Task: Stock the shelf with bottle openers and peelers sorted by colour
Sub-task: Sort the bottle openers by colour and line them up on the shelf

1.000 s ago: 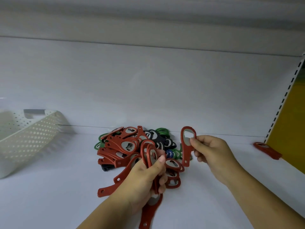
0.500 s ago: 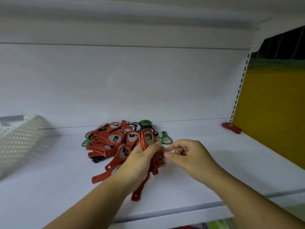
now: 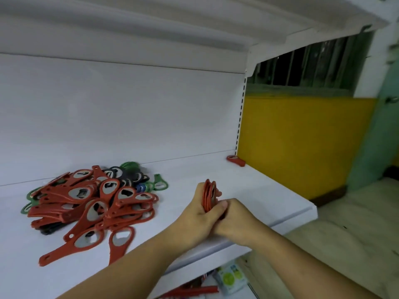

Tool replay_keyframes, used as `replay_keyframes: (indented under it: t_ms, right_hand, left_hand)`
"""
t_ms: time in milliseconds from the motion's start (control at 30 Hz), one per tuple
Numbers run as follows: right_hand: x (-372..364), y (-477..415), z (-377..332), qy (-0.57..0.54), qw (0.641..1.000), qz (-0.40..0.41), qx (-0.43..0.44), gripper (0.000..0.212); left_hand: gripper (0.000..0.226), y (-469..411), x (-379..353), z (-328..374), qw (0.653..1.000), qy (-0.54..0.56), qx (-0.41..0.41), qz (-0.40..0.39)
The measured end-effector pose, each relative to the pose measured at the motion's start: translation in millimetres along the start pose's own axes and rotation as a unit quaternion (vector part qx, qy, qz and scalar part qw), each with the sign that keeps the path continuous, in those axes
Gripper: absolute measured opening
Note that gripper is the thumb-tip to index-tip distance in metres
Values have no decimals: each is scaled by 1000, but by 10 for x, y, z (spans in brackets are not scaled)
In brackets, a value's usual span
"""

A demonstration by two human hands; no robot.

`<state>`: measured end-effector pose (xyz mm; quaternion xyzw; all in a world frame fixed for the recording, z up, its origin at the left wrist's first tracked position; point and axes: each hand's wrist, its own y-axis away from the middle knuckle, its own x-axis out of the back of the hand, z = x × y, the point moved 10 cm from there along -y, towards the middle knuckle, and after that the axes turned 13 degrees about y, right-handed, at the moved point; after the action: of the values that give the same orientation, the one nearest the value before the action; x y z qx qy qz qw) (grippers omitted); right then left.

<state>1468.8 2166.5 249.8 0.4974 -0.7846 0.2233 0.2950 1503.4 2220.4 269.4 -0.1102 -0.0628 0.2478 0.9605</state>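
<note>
A pile of bottle openers lies on the white shelf, mostly red, with black, green and blue ones at its back. My left hand and my right hand are pressed together to the right of the pile. Between them stands a small stack of red openers, its round ends sticking up above my fingers. A single red opener lies at the shelf's far right back corner.
The shelf's front edge runs just under my wrists. A perforated upright ends the shelf on the right, with a yellow wall beyond. Packaged goods show on the level below.
Both hands with the stack of red openers have moved right, away from the pile. The view has swung right, and the white basket on the left has left the frame.
</note>
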Motion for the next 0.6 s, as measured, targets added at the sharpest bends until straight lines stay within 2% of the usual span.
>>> replay_keyframes:
  t_ms: [67, 133, 200, 233, 267, 300, 400, 433, 533, 600]
  right_hand:
    - [93, -71, 137, -13, 1000, 13, -20, 38]
    - [116, -125, 208, -7, 1000, 1, -18, 11]
    - [105, -134, 253, 1, 1000, -11, -16, 33]
    - [86, -130, 269, -5, 1000, -17, -20, 29]
    - [85, -134, 286, -2, 1000, -13, -17, 15]
    - [72, -122, 277, 1, 1000, -16, -12, 13]
    - [41, -130, 324, 0, 1000, -19, -9, 33]
    - [37, -139, 330, 5, 1000, -22, -6, 33]
    - [15, -187, 330, 27, 999, -22, 9, 11]
    - [11, -212, 335, 39, 999, -19, 13, 26]
  left_hand:
    - [38, -90, -79, -6, 998, -35, 2, -42]
    - [53, -166, -65, -12, 997, -40, 11, -71]
    - [70, -223, 9, 23, 996, -46, 4, -83]
    - [81, -242, 44, 42, 995, -49, -1, -91]
    - [87, -254, 62, 66, 993, -52, -5, -103]
    - [89, -264, 69, 98, 992, -58, -9, -113]
    - [78, -284, 79, 159, 990, -71, -31, -116]
    - [75, -282, 70, 154, 990, -71, -38, -112]
    - [70, -256, 114, 18, 996, -14, -39, -78]
    - [68, -249, 183, -66, 997, 44, -33, -47]
